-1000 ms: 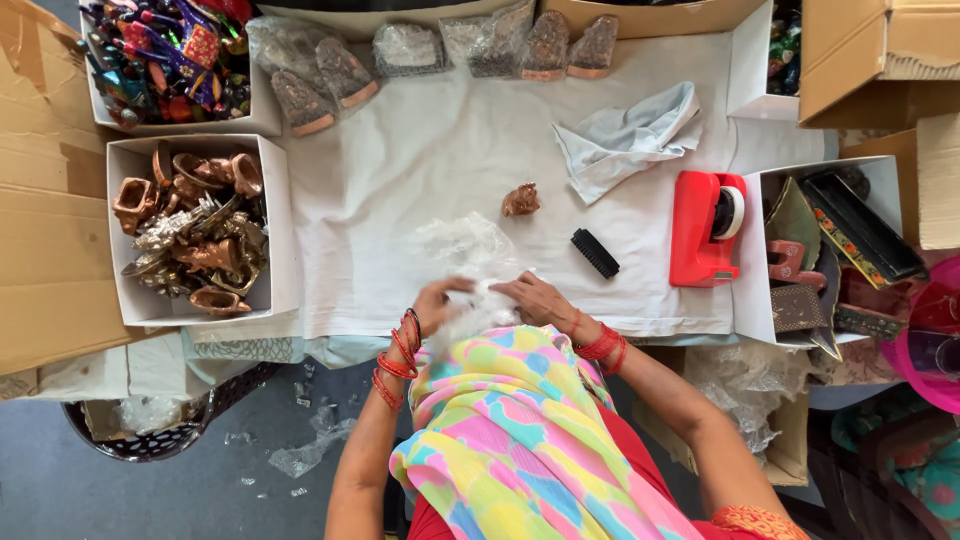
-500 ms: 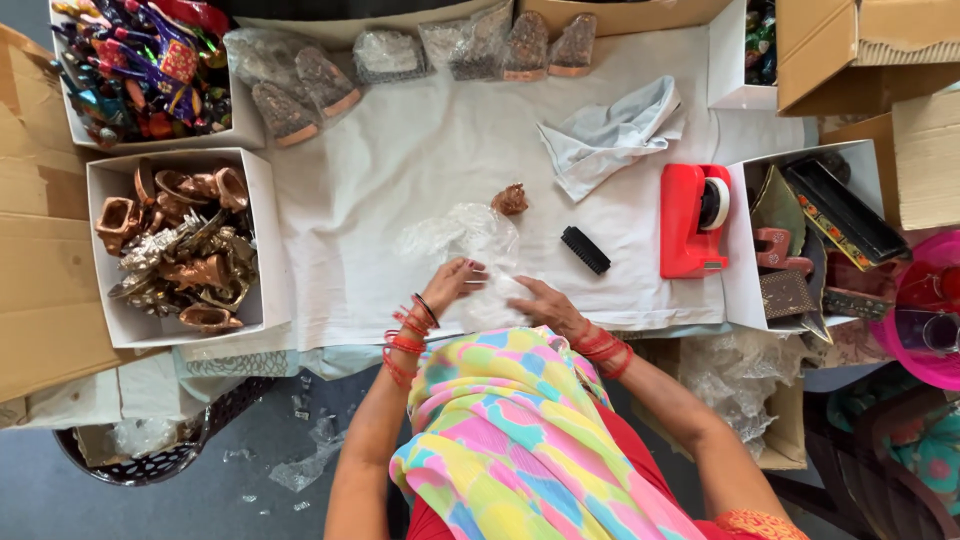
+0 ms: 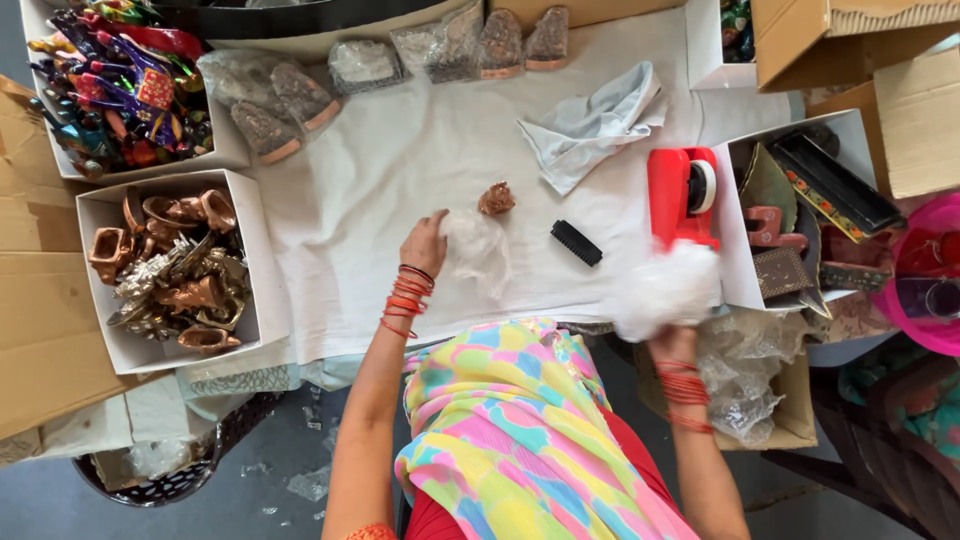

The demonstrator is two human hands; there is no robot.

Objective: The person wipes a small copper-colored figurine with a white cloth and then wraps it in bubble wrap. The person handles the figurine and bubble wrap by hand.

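My left hand (image 3: pixel 424 243) lay on the white-covered worktop (image 3: pixel 340 220), fingers curled down onto the edge of a crumpled clear plastic wrap (image 3: pixel 478 250), pinning it rather than lifting it. My right hand (image 3: pixel 672 345) was off the worktop's near edge, closed on a blurred bundle of white wrap (image 3: pixel 660 290) raised just above it; the fingers themselves were hidden behind the bundle.

Just beyond my left hand, past the clear wrap, sat a small brown figurine (image 3: pixel 496 199), bare and unwrapped. Between my hands lay a small black comb-like piece (image 3: pixel 576 242), and just beyond my right hand stood a red tape dispenser (image 3: pixel 680 195). A grey cloth (image 3: pixel 590 125) lay farther out.

Far beyond my left hand, a row of wrapped figurines (image 3: pixel 300 100) ran along the worktop's far edge, so I judged some wrapping done. To the left of my left hand a white box of brass pieces (image 3: pixel 170 275) looked full and unwrapped, so much seemed left. To the right of my right hand stood another white box (image 3: pixel 800 215) of dark items.
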